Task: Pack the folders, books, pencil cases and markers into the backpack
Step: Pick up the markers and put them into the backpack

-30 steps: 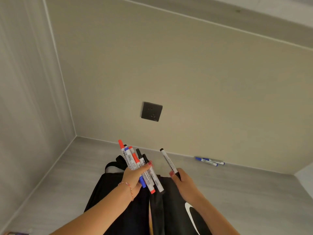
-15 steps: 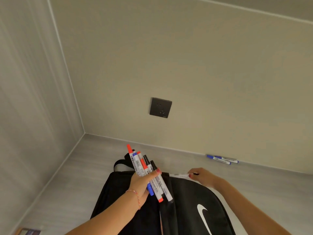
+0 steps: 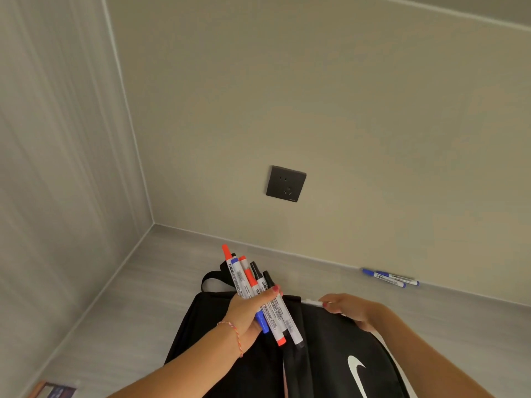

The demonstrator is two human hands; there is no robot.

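Note:
A black backpack (image 3: 324,351) with a white swoosh stands on the grey surface below me. Over its top, my left hand (image 3: 247,314) grips a bundle of several whiteboard markers (image 3: 258,291) with red, blue and black caps, fanned upward. To the right, my right hand (image 3: 349,308) rests on the backpack's top edge and holds a single white marker (image 3: 311,303) lying almost level, mostly hidden under the fingers. Two blue-capped markers (image 3: 390,278) lie on the surface against the back wall, at the right.
A dark wall socket (image 3: 286,183) sits on the beige back wall. A grey wall closes the left side, forming a corner. The corner of a book (image 3: 53,390) shows at the bottom left edge.
My right hand has swung its single marker from upright down to level and lowered it onto the backpack's top edge. The left hand keeps its bundle; the view has shifted left.

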